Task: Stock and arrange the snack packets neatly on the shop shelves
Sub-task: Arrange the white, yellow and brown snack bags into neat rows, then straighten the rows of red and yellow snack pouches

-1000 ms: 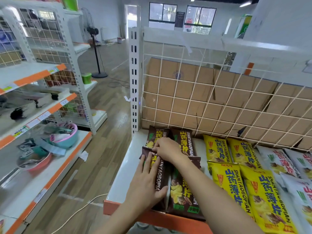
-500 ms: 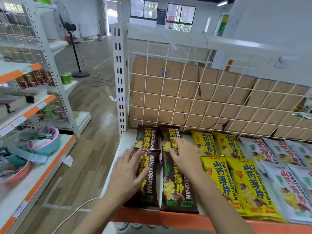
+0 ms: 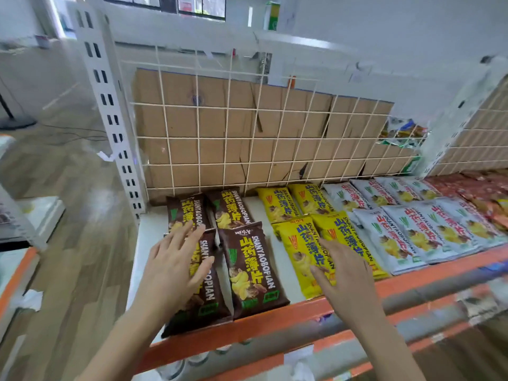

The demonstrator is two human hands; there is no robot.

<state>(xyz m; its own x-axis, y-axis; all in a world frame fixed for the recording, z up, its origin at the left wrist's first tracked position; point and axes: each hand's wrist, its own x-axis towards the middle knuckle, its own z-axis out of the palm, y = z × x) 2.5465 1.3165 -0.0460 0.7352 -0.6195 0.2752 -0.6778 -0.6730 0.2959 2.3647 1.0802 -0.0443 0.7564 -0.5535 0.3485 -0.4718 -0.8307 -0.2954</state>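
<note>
Left hand (image 3: 176,270) flat on brown chip packet (image 3: 206,295), shelf (image 3: 275,320) front-left corner; right hand (image 3: 347,281) spread on yellow packet (image 3: 299,248). Likely light, slick, crushable — pinch end seams.

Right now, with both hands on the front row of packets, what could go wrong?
1. The front-left brown packet under the flat left hand juts past the orange shelf edge. A pull toward you could tip it off.
2. The right hand rests on the front yellow packets, which overlap the rear ones. Sliding them might drag that column askew.
</note>
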